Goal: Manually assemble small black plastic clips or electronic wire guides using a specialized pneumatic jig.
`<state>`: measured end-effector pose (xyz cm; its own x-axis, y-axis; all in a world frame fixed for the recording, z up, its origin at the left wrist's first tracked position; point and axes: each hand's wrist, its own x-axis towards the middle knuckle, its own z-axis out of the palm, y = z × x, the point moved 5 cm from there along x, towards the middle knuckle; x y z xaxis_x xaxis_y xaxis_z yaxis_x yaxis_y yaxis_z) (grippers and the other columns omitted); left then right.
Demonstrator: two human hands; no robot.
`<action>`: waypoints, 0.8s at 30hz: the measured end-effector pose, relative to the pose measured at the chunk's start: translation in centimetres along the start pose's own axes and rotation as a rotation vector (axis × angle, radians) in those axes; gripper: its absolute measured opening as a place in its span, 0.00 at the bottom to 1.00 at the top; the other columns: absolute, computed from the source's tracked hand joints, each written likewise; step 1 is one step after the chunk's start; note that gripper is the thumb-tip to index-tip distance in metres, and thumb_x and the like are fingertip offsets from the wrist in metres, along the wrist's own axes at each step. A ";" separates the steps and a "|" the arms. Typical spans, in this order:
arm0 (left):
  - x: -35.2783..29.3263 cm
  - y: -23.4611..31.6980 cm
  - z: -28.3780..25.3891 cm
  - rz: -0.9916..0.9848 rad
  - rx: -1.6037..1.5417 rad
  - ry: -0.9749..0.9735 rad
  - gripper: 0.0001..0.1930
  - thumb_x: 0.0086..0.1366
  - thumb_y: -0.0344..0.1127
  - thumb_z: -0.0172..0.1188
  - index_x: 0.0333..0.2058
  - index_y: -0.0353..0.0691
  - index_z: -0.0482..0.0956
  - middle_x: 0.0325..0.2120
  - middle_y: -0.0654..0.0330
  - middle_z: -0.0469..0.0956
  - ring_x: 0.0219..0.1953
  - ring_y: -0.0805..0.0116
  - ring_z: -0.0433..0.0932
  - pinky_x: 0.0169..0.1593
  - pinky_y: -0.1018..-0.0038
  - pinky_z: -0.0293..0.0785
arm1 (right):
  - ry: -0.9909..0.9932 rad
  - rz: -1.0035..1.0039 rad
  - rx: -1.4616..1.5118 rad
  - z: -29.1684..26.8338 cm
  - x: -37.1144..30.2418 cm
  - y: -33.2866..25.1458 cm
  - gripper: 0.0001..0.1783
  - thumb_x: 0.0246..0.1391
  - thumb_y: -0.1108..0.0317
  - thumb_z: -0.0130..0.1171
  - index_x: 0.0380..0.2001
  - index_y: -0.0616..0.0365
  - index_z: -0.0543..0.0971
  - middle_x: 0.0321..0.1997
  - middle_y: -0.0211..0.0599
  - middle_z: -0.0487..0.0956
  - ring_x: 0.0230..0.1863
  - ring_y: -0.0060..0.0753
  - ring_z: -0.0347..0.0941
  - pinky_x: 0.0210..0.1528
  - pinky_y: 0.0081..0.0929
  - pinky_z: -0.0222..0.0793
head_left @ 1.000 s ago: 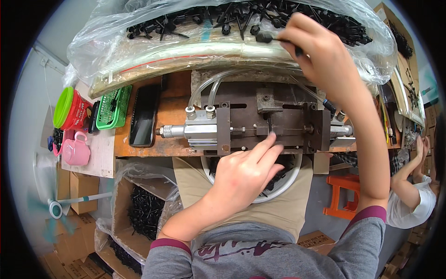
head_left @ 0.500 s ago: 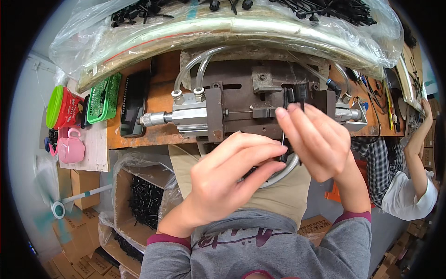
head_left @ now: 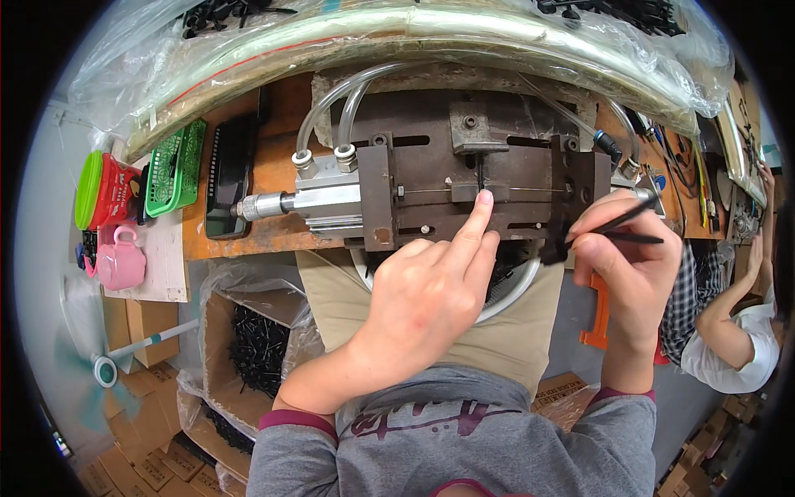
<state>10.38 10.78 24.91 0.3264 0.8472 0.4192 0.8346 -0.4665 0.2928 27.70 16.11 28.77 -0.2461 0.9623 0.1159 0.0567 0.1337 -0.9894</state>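
My left hand [head_left: 435, 290] reaches over the metal clamping fixture [head_left: 431, 219], its index finger stretched out and the other fingers loosely bent. That fingertip rests at the lower end of a thin black plastic piece [head_left: 481, 170], which lies upright in the small middle block [head_left: 464, 193] of the fixture. Off to the right, my right hand [head_left: 636, 273] is closed on several slim black plastic stems [head_left: 629, 220] with dark heads. Its thumb and fingers pinch them just in front of the fixture's right end.
Clear air hoses [head_left: 348, 103] arch over the fixture. A plastic-covered padded roll [head_left: 414, 45] runs along the back. At left are a green basket [head_left: 175, 170], a pink cup [head_left: 122, 261] and a carton of black parts [head_left: 257, 344]. Another person [head_left: 733, 340] works at far right.
My hands have moved apart. The left index finger now touches the black piece in the fixture's block, while the right hand has moved right with the black stems.
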 end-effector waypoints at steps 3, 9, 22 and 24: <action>0.1 -0.1 -0.4 -0.021 -0.050 0.013 0.18 0.52 0.32 0.71 0.43 0.37 0.84 0.51 0.54 0.81 0.27 0.69 0.81 0.31 0.75 0.75 | -0.029 0.189 0.044 0.1 0.0 1.0 0.05 0.53 0.78 0.67 0.30 0.66 0.79 0.22 0.33 0.79 0.15 0.13 0.67 0.16 0.12 0.57; -0.5 1.3 -2.5 0.102 -0.526 0.172 0.22 0.47 0.22 0.74 0.44 0.36 0.85 0.41 0.51 0.83 0.36 0.61 0.85 0.37 0.72 0.82 | -0.171 0.385 0.285 2.5 -0.8 2.7 0.06 0.59 0.76 0.64 0.30 0.62 0.76 0.19 0.33 0.78 0.12 0.11 0.64 0.12 0.12 0.51; -0.2 -0.2 0.3 0.034 -0.067 0.135 0.12 0.48 0.27 0.64 0.35 0.33 0.82 0.52 0.48 0.80 0.26 0.70 0.77 0.31 0.74 0.76 | -0.069 0.129 0.188 0.3 -0.3 0.9 0.10 0.61 0.81 0.56 0.45 0.72 0.75 0.43 0.54 0.83 0.34 0.33 0.84 0.32 0.22 0.80; 0.3 -0.4 0.2 0.006 -0.061 0.098 0.13 0.49 0.28 0.66 0.35 0.35 0.83 0.53 0.51 0.80 0.26 0.70 0.78 0.31 0.74 0.75 | -0.069 0.179 0.197 0.1 -0.4 0.5 0.09 0.61 0.80 0.57 0.44 0.73 0.76 0.43 0.54 0.83 0.33 0.32 0.84 0.29 0.21 0.79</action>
<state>10.25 11.33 24.72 0.2840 0.8166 0.5025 0.8030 -0.4890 0.3408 27.70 15.74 28.17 -0.3153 0.9470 -0.0619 -0.0822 -0.0923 -0.9923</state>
